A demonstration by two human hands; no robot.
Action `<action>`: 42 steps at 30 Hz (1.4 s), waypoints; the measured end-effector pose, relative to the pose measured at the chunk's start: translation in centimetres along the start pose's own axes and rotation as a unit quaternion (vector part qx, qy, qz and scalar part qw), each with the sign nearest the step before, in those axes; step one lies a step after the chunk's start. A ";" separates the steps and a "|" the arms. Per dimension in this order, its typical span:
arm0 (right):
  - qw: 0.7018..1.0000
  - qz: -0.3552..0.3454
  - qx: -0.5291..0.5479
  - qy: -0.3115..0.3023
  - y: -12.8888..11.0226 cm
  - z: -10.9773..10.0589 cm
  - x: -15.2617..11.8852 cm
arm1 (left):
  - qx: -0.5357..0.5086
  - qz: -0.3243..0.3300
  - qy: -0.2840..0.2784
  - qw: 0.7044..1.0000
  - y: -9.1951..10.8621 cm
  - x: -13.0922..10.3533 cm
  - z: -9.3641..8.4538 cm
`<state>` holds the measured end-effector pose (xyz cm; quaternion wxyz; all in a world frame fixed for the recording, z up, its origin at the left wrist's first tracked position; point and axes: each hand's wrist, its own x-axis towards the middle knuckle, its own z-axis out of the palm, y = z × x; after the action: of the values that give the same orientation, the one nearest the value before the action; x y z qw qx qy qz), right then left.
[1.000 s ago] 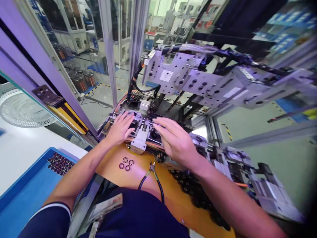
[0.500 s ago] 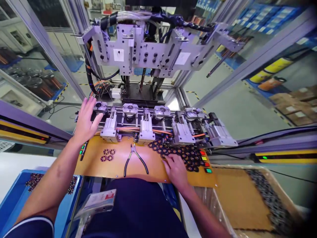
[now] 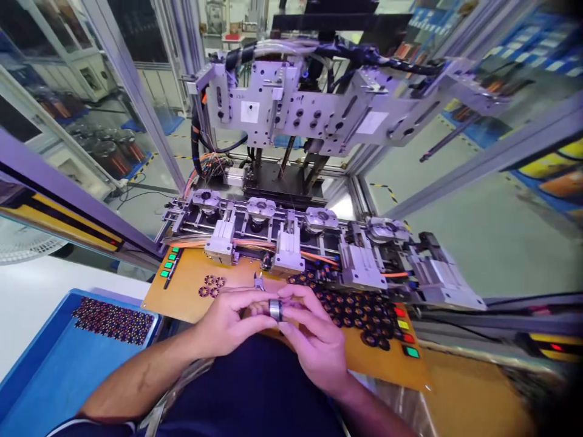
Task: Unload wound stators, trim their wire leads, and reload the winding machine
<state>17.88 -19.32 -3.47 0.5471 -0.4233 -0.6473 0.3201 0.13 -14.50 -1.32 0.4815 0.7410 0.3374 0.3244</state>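
Observation:
In front of my body, my left hand (image 3: 232, 317) and my right hand (image 3: 314, 325) meet over the orange work plate (image 3: 182, 297). Between their fingertips they grip a small silver ring-shaped metal core (image 3: 275, 309), which looks like a motor stator. Just behind my fingers the jaws of the cutting pliers (image 3: 259, 281) show; the rest of that tool is hidden by my hands. Several small dark ring cores (image 3: 214, 286) lie grouped left of the pliers. A dense spread of black ring cores (image 3: 364, 312) covers the plate right of my right hand.
A machine with a row of metal clamping fixtures (image 3: 262, 209) stands behind the plate. Coloured push buttons (image 3: 411, 352) sit at its right edge, green ones (image 3: 169, 265) at its left. A blue tray (image 3: 50, 364) holding many cores is at left. Metal frame posts (image 3: 136, 91) flank both sides.
My left hand has come down from the left fixture to meet my right hand. My right hand has left the black cores, and both now hold a silver core. The view has shifted.

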 end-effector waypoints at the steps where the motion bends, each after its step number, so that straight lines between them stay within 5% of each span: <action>1: 1.000 0.008 0.026 -0.013 -0.1 0.3 0.5 | 0.021 0.021 0.020 0.999 0.0 0.0 -0.3; 7: 0.995 0.046 0.040 -0.075 -0.1 0.1 3.9 | 0.089 0.085 0.118 0.985 -1.2 -0.5 -1.4; 12: 0.962 -0.102 -0.199 -0.155 2.3 -2.8 13.2 | 0.110 0.023 0.187 0.976 -2.7 -1.2 -1.9; 18: 0.925 -0.128 -0.290 -0.209 7.8 -3.6 21.7 | 0.086 -0.004 0.199 0.976 -3.6 -2.1 -2.4; 25: 0.889 -0.137 -0.350 -0.262 9.6 -2.6 22.5 | 0.108 -0.005 0.203 0.973 -4.4 -2.6 -3.1; 42: 0.807 -0.102 -0.480 -0.328 7.8 -1.6 23.8 | 0.136 -0.009 0.185 0.973 -4.8 -2.4 -3.4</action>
<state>19.98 5.40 0.39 0.0595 -0.4331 -0.8989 0.0305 -4.82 -13.25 -5.06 0.3085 0.7235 0.4680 0.4029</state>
